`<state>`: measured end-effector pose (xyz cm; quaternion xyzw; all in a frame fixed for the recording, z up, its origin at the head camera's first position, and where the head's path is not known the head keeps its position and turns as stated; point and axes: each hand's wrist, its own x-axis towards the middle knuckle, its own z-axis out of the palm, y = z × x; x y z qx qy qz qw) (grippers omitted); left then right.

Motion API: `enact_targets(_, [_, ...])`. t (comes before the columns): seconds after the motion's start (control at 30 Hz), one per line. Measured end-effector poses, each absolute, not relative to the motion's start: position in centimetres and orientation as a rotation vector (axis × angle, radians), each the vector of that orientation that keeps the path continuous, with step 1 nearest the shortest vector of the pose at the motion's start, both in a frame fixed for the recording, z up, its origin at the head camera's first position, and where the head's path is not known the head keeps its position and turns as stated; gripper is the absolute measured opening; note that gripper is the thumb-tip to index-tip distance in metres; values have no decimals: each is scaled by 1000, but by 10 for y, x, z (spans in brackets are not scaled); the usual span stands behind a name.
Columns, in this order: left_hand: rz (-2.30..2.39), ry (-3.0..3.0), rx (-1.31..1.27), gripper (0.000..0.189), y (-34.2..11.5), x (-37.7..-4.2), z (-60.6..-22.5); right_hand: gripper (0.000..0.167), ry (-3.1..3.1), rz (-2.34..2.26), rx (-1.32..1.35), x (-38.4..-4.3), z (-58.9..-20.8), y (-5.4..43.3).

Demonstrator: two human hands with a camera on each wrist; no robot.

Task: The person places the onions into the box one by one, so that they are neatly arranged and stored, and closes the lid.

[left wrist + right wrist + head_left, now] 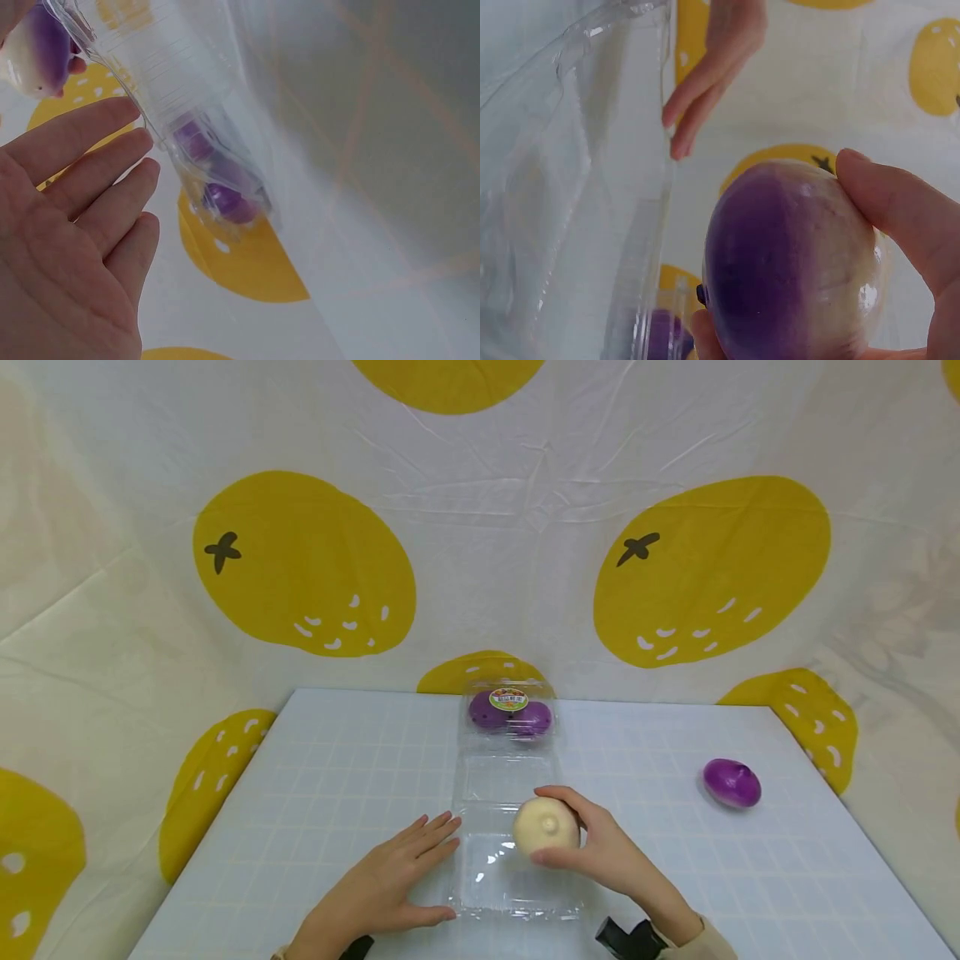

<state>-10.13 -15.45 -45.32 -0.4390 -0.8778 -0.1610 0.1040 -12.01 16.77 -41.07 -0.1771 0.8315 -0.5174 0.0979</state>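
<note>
My right hand [607, 852] grips a round, turnip-like purple-and-cream vegetable [795, 262] between thumb and fingers. It is held over the near half of an open, clear plastic clamshell box [495, 893], with its cream end and small nub facing the head camera. The purple end, with a dark stem tip, shows in the right wrist view. My left hand [390, 877] lies flat with straight fingers, the fingertips at the left edge of the box. In the left wrist view its palm and spread fingers [112, 176] show, holding nothing.
Behind the open box stands a clear plastic box [468, 689] with a label, holding purple round items [531, 720]. A loose purple onion-shaped vegetable [732, 782] lies on the right of the white table [337, 752]. A cloth with yellow fruit prints [510, 552] hangs behind.
</note>
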Motion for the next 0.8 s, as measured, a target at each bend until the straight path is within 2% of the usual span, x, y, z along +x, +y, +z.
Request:
enact_targets(0.4, [-496, -2576, -1298, 76, -154, -101, -453, 71, 2425, -1552, -551, -116, -429, 126])
enact_targets(0.8, [-516, -2513, -1307, 74, -155, -100, -455, 75, 2652, -1337, -582, -111, -453, 100])
